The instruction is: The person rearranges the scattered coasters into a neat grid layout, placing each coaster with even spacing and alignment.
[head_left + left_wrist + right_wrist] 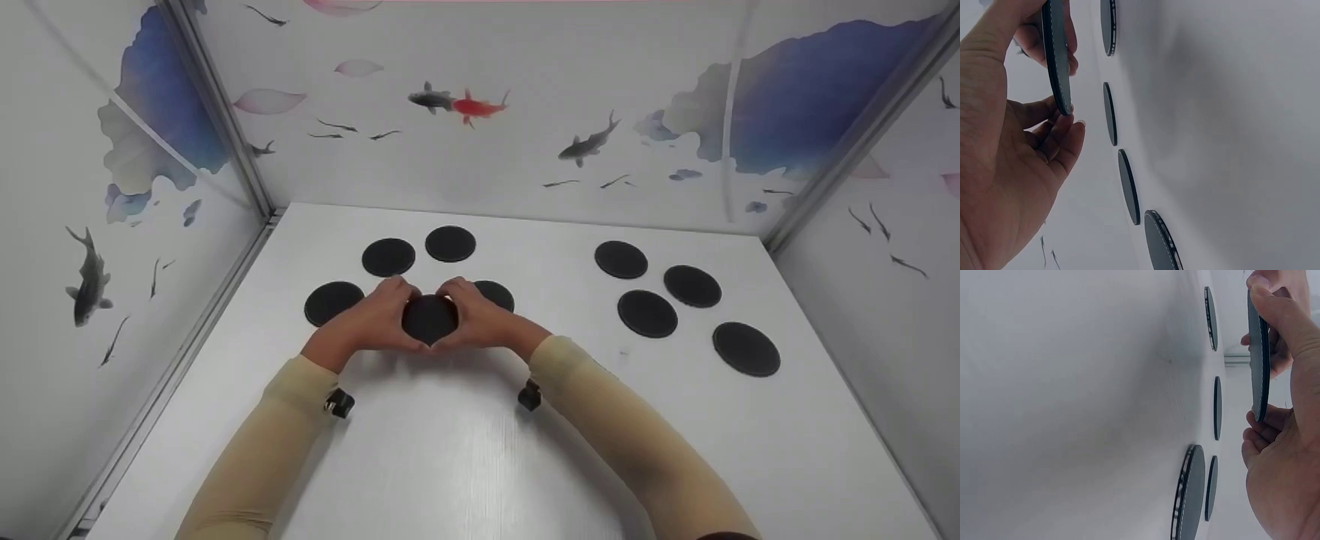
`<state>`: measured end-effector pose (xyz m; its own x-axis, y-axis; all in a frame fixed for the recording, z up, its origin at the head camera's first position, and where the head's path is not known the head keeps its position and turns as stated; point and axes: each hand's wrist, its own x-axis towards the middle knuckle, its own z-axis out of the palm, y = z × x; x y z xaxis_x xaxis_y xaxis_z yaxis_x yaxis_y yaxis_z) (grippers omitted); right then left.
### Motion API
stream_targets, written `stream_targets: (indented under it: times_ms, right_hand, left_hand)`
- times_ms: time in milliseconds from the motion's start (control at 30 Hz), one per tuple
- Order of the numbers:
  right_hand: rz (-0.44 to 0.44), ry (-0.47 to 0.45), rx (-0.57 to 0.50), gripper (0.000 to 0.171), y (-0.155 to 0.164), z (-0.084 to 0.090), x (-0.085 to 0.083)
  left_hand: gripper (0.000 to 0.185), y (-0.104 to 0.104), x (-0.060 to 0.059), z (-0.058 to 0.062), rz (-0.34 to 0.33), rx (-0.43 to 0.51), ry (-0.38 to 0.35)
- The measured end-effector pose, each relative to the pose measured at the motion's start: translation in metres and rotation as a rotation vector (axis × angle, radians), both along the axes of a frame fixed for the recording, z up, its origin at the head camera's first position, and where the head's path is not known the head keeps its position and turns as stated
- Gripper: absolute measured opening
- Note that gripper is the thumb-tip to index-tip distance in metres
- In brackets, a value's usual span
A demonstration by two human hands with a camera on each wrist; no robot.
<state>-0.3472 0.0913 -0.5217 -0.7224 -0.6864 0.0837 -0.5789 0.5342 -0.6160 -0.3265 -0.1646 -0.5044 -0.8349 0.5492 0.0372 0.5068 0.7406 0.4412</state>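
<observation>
Both hands hold one black round disc (429, 319) by its rim, lifted a little above the white table (450, 450). My left hand (391, 315) curls round its left edge and my right hand (469, 315) round its right edge. The left wrist view shows the disc (1057, 56) edge-on, clear of the table, with the fingers (1067, 135) curled under it. The right wrist view has the same disc (1258, 360) pinched between thumb and fingers (1266, 430). Close around the hands lie several more black discs: one to the left (332, 301), two behind (388, 257) (450, 244) and one half hidden (499, 294).
Several black discs lie in a group on the right of the table (621, 259) (691, 286) (647, 313) (745, 349). Walls printed with fish close the table in on the left (112, 300), back (487, 135) and right (885, 285).
</observation>
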Motion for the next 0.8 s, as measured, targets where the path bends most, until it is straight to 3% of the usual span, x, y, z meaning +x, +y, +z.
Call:
stream_targets:
  times_ms: [800]
  right_hand:
    - [-0.092,-0.05,-0.064,0.087,0.078,0.006,-0.011]
  left_hand:
    - [0.091,0.076,-0.033,0.01,-0.071,-0.031,0.005]
